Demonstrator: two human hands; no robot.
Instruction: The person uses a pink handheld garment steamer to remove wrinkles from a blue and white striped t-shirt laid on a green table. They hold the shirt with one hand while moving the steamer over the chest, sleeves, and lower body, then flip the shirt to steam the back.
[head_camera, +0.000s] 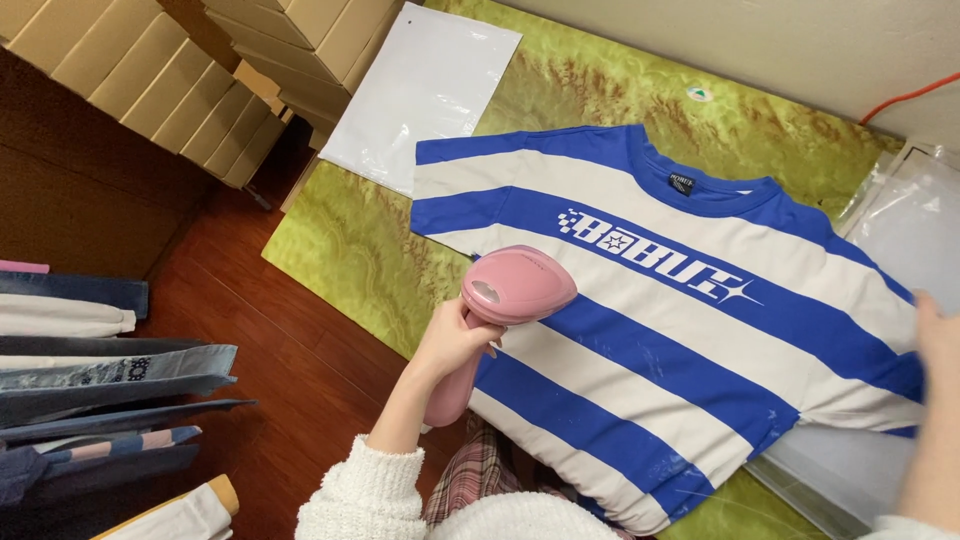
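Left hand (452, 340), wrist bent, fingers wrapped tightly around the handle of the pink garment steamer (500, 310), head held over the striped T-shirt (690, 330). Right hand (938, 335) rests on the shirt's edge; finger spread cannot be determined.

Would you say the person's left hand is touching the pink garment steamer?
Touching. The head view shows the left hand with its fingers wrapped around the handle of the pink garment steamer, held above the striped shirt.
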